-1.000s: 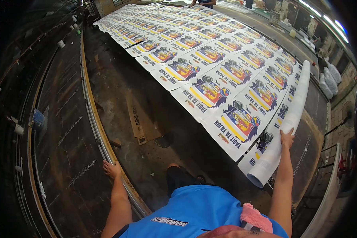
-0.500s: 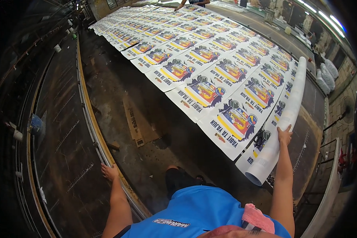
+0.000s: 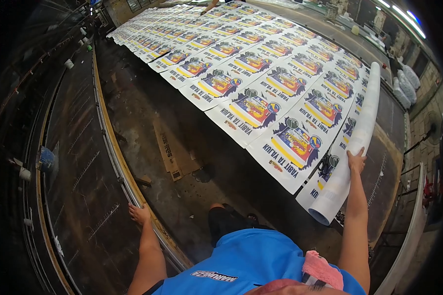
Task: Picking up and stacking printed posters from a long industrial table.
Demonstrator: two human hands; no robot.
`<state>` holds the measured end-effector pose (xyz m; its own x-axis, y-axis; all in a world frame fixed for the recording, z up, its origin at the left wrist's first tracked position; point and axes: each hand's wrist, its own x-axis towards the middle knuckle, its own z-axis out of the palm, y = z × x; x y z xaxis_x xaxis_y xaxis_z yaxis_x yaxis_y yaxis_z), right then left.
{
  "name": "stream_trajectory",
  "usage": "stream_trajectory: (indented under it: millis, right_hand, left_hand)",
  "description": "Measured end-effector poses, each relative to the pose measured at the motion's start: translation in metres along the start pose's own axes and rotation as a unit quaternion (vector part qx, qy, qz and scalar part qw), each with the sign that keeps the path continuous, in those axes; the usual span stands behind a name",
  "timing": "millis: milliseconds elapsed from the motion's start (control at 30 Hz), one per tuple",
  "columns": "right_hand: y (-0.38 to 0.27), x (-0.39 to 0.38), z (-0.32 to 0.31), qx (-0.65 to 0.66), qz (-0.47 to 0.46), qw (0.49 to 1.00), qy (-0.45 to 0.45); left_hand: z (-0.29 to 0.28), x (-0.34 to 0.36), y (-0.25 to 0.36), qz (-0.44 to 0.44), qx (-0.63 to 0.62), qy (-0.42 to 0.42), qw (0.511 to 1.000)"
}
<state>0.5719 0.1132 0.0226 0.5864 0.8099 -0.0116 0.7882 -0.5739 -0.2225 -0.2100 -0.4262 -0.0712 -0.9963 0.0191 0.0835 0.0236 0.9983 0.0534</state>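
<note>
While sheets (image 3: 255, 108) with coloured motifs and dark lettering span upper centre, right hand (image 3: 357, 161), fingers apart, touches white roll (image 3: 362, 128), right of frame; left hand (image 3: 140, 214) on rail (image 3: 120, 178), grip unclear.

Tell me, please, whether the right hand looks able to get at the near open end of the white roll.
Probably yes: the right hand rests on the white roll, farther along, and nothing visible covers the stretch between it and the open near end.
</note>
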Motion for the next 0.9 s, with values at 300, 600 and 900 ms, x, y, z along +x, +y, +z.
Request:
stream_trajectory:
  millis: [300, 600, 900]
  right_hand:
    - [-0.002, -0.005, -0.003, 0.002, 0.003, 1.0, -0.009]
    - [-0.001, -0.005, -0.003, 0.003, -0.004, 1.0, -0.006]
    - [0.004, 0.008, 0.007, -0.012, -0.003, 1.0, 0.021]
  left_hand:
    - [0.003, 0.001, -0.003, 0.012, -0.011, 0.021, 1.0]
    - [0.0, 0.001, 0.0, 0.003, -0.001, 0.0, 1.0]
    - [0.002, 0.005, 0.002, 0.006, -0.001, 0.012, 1.0]
